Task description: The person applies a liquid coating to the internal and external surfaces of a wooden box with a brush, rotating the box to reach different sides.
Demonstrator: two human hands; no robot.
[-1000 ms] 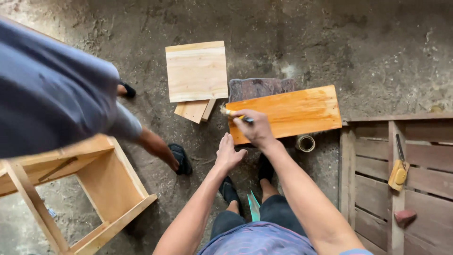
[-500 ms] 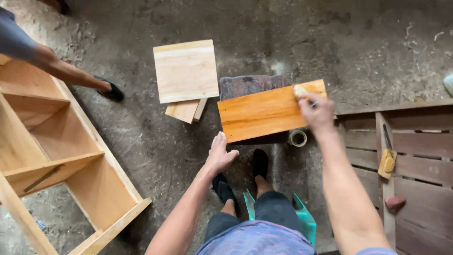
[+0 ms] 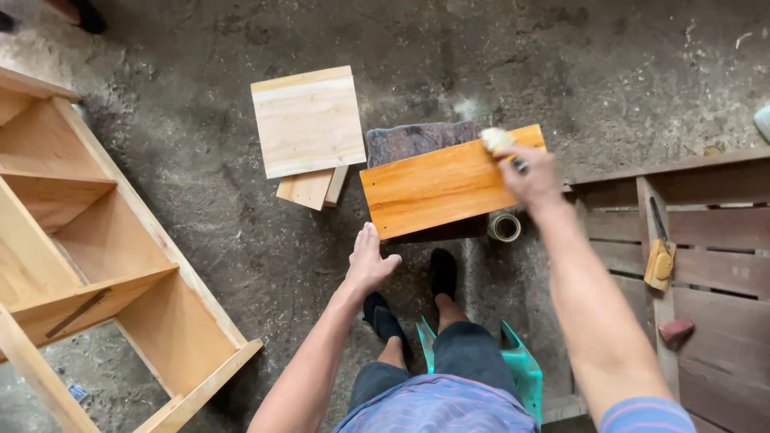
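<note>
A glossy orange varnished board (image 3: 439, 190) lies on a dark block in front of me. My right hand (image 3: 529, 174) is closed on a brush (image 3: 497, 141), whose pale bristles rest on the board's far right corner. My left hand (image 3: 369, 263) hovers just below the board's near left corner, fingers apart, holding nothing. A small open tin (image 3: 505, 227) stands on the floor under the board's right end.
Pale unfinished wood panels (image 3: 309, 122) lie stacked on the concrete floor to the left. A bare wooden shelf frame (image 3: 88, 256) fills the left side. A wooden pallet (image 3: 706, 240) with a yellow-handled tool (image 3: 660, 259) is at right. I sit on a teal stool (image 3: 521, 365).
My right hand has swept the brush from the board's left end to its right end. The other person has moved out of view at upper left.
</note>
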